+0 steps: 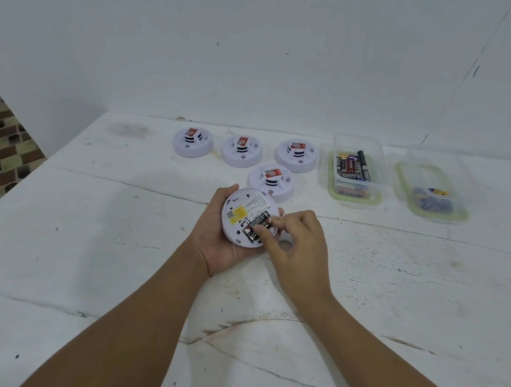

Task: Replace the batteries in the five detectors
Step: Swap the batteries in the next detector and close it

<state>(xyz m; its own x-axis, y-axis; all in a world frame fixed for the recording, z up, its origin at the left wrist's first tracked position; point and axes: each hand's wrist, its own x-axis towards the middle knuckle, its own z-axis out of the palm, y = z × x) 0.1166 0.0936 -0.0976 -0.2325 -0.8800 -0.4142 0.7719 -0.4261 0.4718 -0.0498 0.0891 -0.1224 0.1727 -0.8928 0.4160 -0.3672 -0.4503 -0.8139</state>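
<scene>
My left hand (216,236) grips a round white detector (240,206) turned back side up, with a yellow label showing and its battery bay open. Black batteries (257,223) lie in the bay. My right hand (297,245) reaches over the detector, its thumb and forefinger pinching at the batteries. Several other white detectors stand face up behind: one close by (271,180) and three in a row, left (192,142), middle (241,151) and right (296,155).
A clear box (360,147) holding several batteries sits on its green-rimmed lid at the back right. Farther right is a second clear box (432,180) with small blue and yellow items. The white table (115,257) ends at the left, above a patterned floor.
</scene>
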